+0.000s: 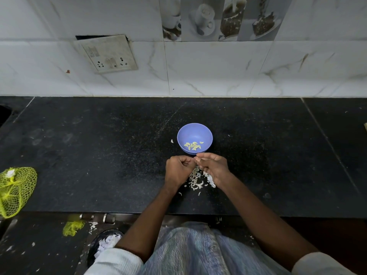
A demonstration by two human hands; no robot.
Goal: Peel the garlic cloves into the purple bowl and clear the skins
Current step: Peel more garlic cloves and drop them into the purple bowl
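The round purple plastic bowl (194,138) is sitting on the black speckled stone table (99,155), holding a small cluster of pale peeled garlic cloves (193,146) at its bottom. Just in front of it, both hands are meeting fingertip to fingertip: the left hand (178,169) is curling its fingers inward, and the right hand (213,165) is curling too, each grip pinching something too small to make out between them. Under the hands, a loose pile of white papery garlic skins (196,180) is lying scattered on the table. Far off at the left edge, a yellow-green mesh net bag (15,191) is resting. Behind, a white marbled tile wall (218,72) is carrying a grimy switch-and-socket plate (106,54).
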